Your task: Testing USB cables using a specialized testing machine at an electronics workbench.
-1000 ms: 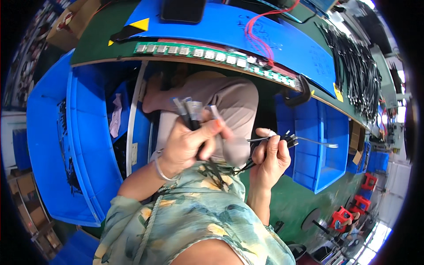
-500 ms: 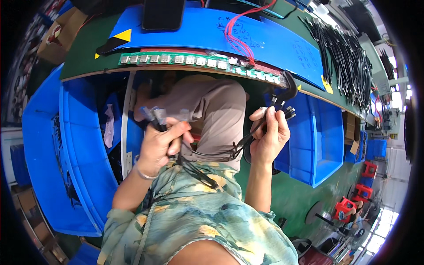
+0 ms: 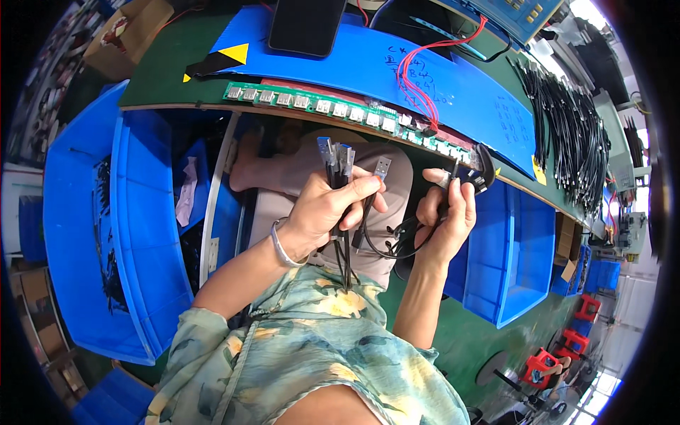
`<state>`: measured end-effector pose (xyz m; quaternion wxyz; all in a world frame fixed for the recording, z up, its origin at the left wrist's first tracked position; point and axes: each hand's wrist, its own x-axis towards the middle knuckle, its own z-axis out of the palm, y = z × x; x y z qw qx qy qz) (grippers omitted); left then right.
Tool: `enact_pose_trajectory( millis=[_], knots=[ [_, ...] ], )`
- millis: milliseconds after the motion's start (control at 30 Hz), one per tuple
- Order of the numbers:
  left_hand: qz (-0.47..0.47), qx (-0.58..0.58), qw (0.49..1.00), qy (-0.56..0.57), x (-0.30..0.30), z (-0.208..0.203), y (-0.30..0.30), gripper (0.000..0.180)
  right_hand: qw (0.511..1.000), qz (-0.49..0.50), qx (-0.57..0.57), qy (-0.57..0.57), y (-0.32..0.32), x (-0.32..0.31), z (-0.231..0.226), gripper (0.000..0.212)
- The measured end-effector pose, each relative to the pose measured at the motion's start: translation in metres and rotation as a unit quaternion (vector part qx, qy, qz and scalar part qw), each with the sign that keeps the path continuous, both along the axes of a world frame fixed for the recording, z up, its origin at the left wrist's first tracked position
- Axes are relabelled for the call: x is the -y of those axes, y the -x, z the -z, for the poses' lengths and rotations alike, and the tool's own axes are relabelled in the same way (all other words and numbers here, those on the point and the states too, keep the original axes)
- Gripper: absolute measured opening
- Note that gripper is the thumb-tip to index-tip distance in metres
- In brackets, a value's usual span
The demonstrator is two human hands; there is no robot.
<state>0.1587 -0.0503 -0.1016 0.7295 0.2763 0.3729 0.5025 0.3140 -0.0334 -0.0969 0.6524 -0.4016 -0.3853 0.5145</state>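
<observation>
Two bare hands are raised over the lap, holding black USB cables (image 3: 341, 248), too overlapped to count. The left hand (image 3: 329, 202), one bracelet (image 3: 282, 244) on its wrist, has its grip closed round a bundle, plugs upward; one USB-A plug (image 3: 382, 167) stands apart at the thumb tip. The right hand (image 3: 446, 223) has its grip pinching a second cluster, its black ends (image 3: 480, 182) jutting past the fingers; their number is unclear. One cable loop (image 3: 394, 255) hangs between the hands.

Beyond, the green counter (image 3: 173, 64) carries, at its near edge, one black clamp (image 3: 487, 166) and a row of port-bearing circuit boards (image 3: 312, 103); farther back, one blue sheet (image 3: 340, 69) and one phone (image 3: 304, 28). Three red stools (image 3: 542, 368) stand far right.
</observation>
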Motion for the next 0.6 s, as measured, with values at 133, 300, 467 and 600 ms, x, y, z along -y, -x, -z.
enact_pose_trajectory(
  millis=[133, 300, 467, 600],
  knots=[
    [-0.024, -0.005, 1.000, -0.007, -0.006, 0.000, -0.005, 0.014, 0.998, 0.029, 0.049, -0.002, 0.002, -0.002, 0.007, 0.023],
    [-0.029, -0.005, 0.999, -0.016, -0.011, -0.005, -0.005, 0.014, 0.999, 0.001, -0.027, 0.019, 0.007, -0.003, 0.007, 0.024],
    [-0.034, -0.008, 0.999, -0.014, -0.014, -0.009, -0.006, 0.014, 0.996, -0.048, -0.075, 0.015, 0.007, -0.005, 0.016, 0.015],
    [-0.049, -0.022, 0.998, -0.027, -0.017, -0.003, -0.008, 0.017, 1.000, -0.006, -0.022, 0.003, 0.010, -0.005, 0.014, 0.015]
  ],
)
